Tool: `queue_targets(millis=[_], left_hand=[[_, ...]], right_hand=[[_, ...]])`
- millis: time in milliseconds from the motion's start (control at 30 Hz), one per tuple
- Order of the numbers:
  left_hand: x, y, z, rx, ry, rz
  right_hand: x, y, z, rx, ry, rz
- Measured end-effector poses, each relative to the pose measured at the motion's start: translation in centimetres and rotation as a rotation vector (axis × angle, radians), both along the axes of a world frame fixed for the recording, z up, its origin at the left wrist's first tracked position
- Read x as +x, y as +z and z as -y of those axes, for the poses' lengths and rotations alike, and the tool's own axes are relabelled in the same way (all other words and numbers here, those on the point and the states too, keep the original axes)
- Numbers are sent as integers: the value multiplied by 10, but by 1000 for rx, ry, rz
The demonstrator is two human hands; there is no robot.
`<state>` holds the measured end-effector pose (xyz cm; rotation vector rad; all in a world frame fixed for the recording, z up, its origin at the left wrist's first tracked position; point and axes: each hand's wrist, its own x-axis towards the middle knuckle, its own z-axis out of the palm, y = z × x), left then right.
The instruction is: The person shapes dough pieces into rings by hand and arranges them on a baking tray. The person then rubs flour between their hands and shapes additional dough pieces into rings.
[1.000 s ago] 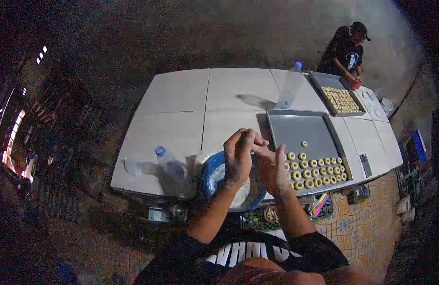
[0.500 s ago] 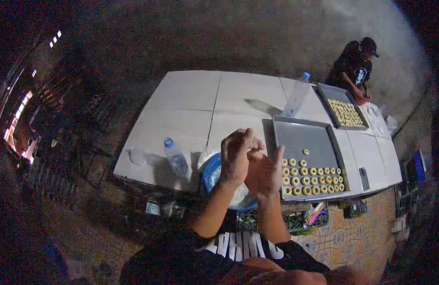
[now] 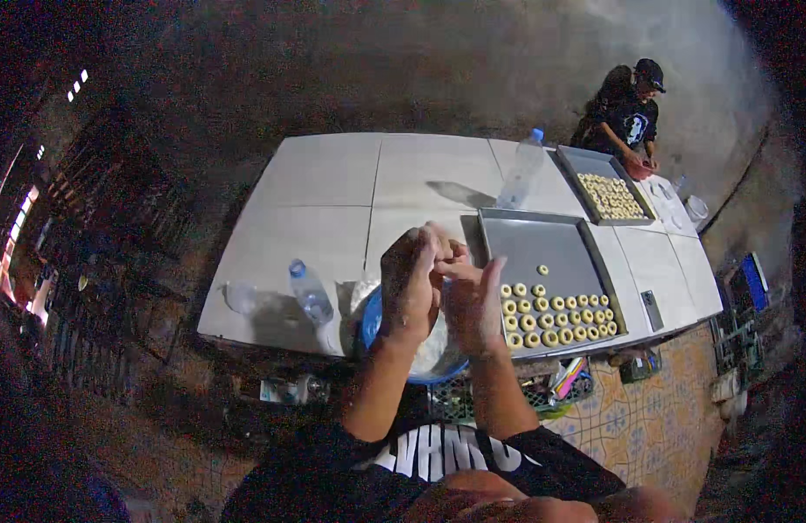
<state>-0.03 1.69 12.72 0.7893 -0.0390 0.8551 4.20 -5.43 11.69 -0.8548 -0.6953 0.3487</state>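
My left hand (image 3: 410, 277) and my right hand (image 3: 473, 301) are raised together in front of me, their fingers meeting. The left one is closed with its fingers curled inward. My right hand's fingers bend against the left one's, while its thumb stands apart. Whatever lies between them is hidden. Below and behind the hands is a blue basin (image 3: 371, 327) with whitish contents, partly covered by my wrists. Just right of my hands is a grey metal tray (image 3: 535, 241) with rows of pale dough rings (image 3: 548, 320) at its near end and one ring set farther up.
Clear plastic bottles (image 3: 311, 292) (image 3: 521, 173) lie on the left and stand behind the tray on the white tiled table (image 3: 320, 170). A dark phone (image 3: 651, 309) lies at right. Farther off, a person (image 3: 628, 113) works over a reddish bowl (image 3: 640, 169) beside a second ring-filled tray (image 3: 586, 161).
The whole view has shifted, so the table appears slightly farther left. My hands stay together, with the fingers slightly repositioned. The rings in the near tray look the same.
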Motion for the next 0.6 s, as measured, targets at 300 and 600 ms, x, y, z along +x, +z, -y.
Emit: queue_targets(millis=[300, 600], left_hand=[[-18, -4, -50, -113, 113, -44], [-50, -3, -100, -348, -316, -123]], right_hand=[[-3, -1, -33, -86, 482, -468], [-17, -7, -55, -503, -396, 1073]])
